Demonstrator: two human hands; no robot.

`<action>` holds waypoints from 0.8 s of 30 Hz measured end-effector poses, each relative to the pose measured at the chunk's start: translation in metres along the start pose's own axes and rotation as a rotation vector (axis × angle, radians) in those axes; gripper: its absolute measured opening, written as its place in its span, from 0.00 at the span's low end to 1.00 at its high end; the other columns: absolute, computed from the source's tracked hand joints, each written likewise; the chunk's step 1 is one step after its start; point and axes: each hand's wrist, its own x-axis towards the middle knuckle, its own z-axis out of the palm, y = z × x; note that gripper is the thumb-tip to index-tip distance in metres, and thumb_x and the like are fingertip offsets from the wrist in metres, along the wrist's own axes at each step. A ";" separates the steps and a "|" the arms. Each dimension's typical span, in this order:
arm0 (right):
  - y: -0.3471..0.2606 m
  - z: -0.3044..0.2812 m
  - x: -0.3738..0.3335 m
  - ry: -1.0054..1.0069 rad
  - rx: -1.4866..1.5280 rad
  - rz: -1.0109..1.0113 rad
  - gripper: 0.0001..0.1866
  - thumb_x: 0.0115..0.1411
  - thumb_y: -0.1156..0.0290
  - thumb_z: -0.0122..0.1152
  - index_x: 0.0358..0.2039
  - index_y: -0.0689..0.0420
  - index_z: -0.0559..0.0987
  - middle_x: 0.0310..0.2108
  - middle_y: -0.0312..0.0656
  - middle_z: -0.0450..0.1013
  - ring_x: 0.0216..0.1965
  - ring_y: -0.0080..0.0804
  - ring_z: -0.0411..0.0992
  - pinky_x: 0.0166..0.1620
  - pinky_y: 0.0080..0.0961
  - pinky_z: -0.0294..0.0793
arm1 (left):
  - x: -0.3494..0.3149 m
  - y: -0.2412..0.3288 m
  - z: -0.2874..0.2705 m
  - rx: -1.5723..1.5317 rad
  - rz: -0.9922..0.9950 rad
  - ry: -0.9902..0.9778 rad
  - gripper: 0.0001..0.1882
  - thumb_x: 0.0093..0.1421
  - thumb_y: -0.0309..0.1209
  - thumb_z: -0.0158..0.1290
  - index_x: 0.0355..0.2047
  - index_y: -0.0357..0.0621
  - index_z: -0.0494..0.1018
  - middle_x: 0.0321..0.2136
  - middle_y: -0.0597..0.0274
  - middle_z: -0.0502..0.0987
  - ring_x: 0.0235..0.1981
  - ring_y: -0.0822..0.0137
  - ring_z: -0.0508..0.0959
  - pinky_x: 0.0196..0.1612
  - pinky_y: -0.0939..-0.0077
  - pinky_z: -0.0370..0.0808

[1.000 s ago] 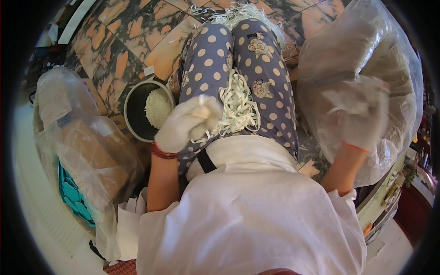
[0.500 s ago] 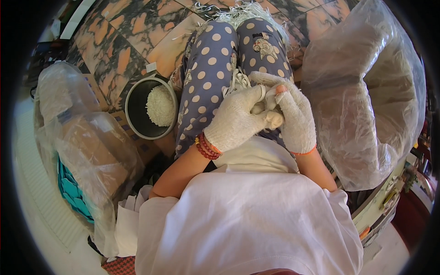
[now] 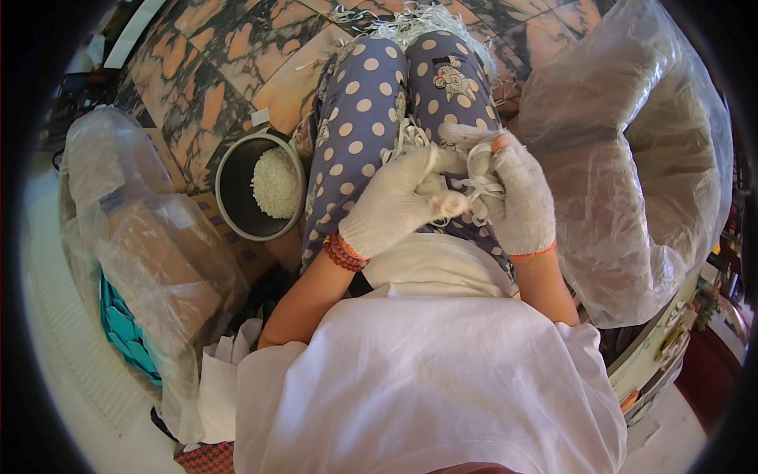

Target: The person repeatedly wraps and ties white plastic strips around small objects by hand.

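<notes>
Both my hands wear white knit gloves and meet over my lap. My right hand is closed around a small looped bunch of white flat strips, and its bare thumb tip pokes out of the glove. Close beside it, my left hand has its fingers curled in and its thumb pointing toward the bunch. Something whitish lies in those left fingers, but I cannot make out what. More loose white strips lie between my thighs, just beyond the left hand.
A heap of white strips lies beyond my knees. To the left stand a dark bucket with white granular material and a clear plastic bag near turquoise pieces. A large open translucent bag stands at right.
My hands have drawn slightly apart, the right one moving right and the left one a little left. The looped white strips now show between them.
</notes>
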 end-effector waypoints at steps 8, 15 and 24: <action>0.012 0.012 -0.002 0.035 -0.151 -0.044 0.21 0.75 0.57 0.53 0.50 0.62 0.84 0.36 0.33 0.79 0.36 0.18 0.72 0.42 0.18 0.72 | 0.000 0.007 0.017 0.262 0.067 0.105 0.11 0.66 0.23 0.61 0.45 0.35 0.73 0.28 0.69 0.76 0.31 0.77 0.76 0.36 0.76 0.76; 0.012 0.002 0.003 -0.010 -0.659 -0.586 0.17 0.76 0.62 0.51 0.46 0.63 0.82 0.41 0.40 0.80 0.39 0.27 0.76 0.43 0.27 0.76 | 0.006 -0.009 0.004 -0.248 -0.089 -0.152 0.12 0.70 0.28 0.58 0.51 0.38 0.76 0.38 0.66 0.80 0.41 0.77 0.79 0.48 0.79 0.77; 0.009 -0.005 0.003 0.056 -0.161 -0.171 0.17 0.75 0.61 0.50 0.43 0.61 0.81 0.31 0.36 0.76 0.25 0.22 0.68 0.29 0.19 0.66 | 0.004 -0.004 0.004 -0.167 0.041 -0.088 0.18 0.70 0.32 0.59 0.56 0.35 0.73 0.45 0.65 0.80 0.46 0.77 0.77 0.48 0.79 0.77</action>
